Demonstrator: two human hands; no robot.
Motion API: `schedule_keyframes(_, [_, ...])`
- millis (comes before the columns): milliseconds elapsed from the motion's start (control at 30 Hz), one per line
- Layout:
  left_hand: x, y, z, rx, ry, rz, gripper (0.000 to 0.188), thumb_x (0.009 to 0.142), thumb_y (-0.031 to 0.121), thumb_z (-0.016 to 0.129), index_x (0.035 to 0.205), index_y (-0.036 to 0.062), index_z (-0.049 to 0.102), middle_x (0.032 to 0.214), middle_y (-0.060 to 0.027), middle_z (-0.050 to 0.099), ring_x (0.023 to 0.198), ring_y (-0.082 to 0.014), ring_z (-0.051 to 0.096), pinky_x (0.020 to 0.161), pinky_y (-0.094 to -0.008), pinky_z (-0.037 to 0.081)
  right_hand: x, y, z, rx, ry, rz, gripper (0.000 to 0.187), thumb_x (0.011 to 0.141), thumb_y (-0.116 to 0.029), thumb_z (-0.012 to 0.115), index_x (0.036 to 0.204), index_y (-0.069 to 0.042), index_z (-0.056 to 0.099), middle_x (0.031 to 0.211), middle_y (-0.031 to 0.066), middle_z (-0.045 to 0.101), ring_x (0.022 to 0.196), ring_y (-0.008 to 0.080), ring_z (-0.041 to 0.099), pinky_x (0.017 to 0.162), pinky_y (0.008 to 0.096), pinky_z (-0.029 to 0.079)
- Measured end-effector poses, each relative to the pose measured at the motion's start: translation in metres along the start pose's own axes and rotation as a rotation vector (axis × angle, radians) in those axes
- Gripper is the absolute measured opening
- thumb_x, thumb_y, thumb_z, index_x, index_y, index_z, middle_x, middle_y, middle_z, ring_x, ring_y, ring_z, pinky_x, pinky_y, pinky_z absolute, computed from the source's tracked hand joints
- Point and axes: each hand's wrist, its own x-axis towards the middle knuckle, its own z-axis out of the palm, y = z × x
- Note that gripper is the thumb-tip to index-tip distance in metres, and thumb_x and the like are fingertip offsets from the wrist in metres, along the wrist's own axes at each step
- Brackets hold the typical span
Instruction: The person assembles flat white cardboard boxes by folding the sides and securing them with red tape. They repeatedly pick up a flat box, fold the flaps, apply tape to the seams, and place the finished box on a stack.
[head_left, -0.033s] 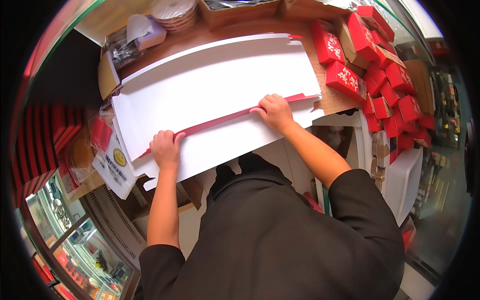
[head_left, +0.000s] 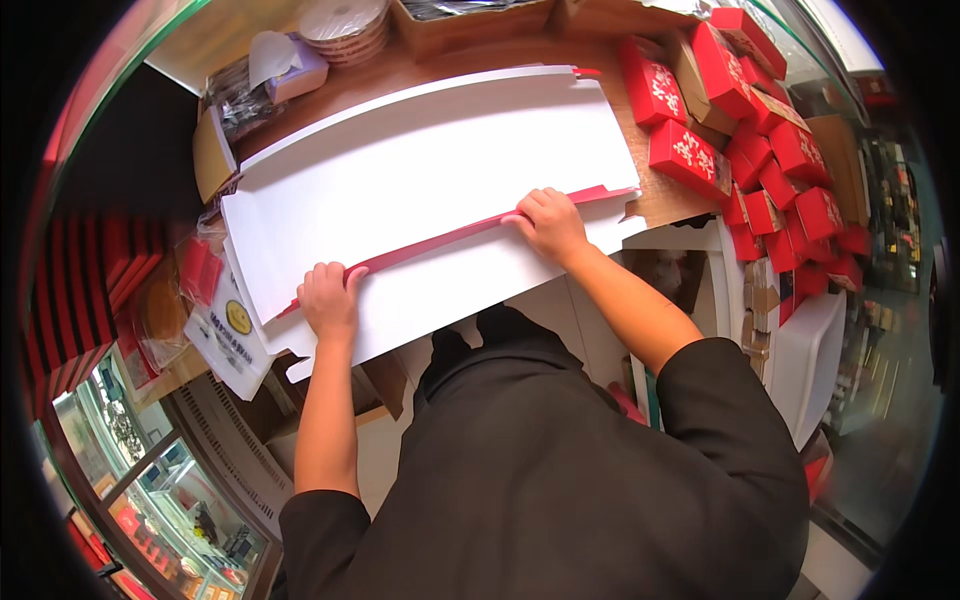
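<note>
A large flat white cardboard sheet [head_left: 430,160] with a red underside lies across the wooden counter [head_left: 665,205]. Its near flap [head_left: 450,285] is folded over, and a thin red strip [head_left: 430,243] shows along the fold. My left hand [head_left: 328,298] grips the flap's edge at the left end of the fold, fingers curled onto it. At the right end my right hand [head_left: 548,222] presses and grips the same edge. My dark apron fills the lower middle of the view.
Several small red boxes [head_left: 760,150] are piled at the counter's right end. Round discs [head_left: 345,22] and a brown carton [head_left: 470,20] stand at the back. Plastic bags [head_left: 225,330] hang at left above a glass display case [head_left: 150,500]. A white bin [head_left: 810,370] sits lower right.
</note>
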Motion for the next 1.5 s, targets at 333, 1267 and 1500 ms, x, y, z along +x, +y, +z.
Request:
schedule_keyframes(333, [-0.001,-0.003,0.001,-0.003,-0.020,0.005,0.041,0.086,0.049,0.060,0.082,0.0092,0.053,0.081,-0.0066,0.052,0.080,-0.0274,0.050,0.073,-0.0398,0.037,-0.011,0.062,-0.020,-0.036,0.049,0.110,0.037,0.077,-0.040,0.072,0.066,-0.008,0.059,0.070,0.0050,0.056,0.071,0.0258,0.056,0.069,0.0383,0.045])
schedule_keyframes(1267, [0.018,0.006,0.010,0.163,-0.272,-0.182,0.089,0.088,0.065,0.047,0.152,0.0092,0.021,0.158,-0.0235,0.006,0.147,-0.0360,0.003,0.116,-0.0538,0.004,0.037,-0.078,0.040,0.202,-0.130,0.086,0.071,0.092,-0.024,0.057,0.150,-0.004,0.022,0.158,0.0229,0.010,0.147,0.0363,0.009,0.116,0.0530,0.010])
schedule_keyframes(1500, [0.023,0.007,0.010,0.121,-0.253,-0.185,0.088,0.087,0.063,0.050,0.152,0.0099,0.022,0.158,-0.0216,0.007,0.147,-0.0349,0.004,0.117,-0.0517,0.005,0.059,-0.120,0.095,0.050,-0.186,-0.066,0.071,0.093,-0.043,0.047,0.148,-0.002,0.026,0.155,0.0245,0.016,0.146,0.0358,0.015,0.117,0.0527,0.010])
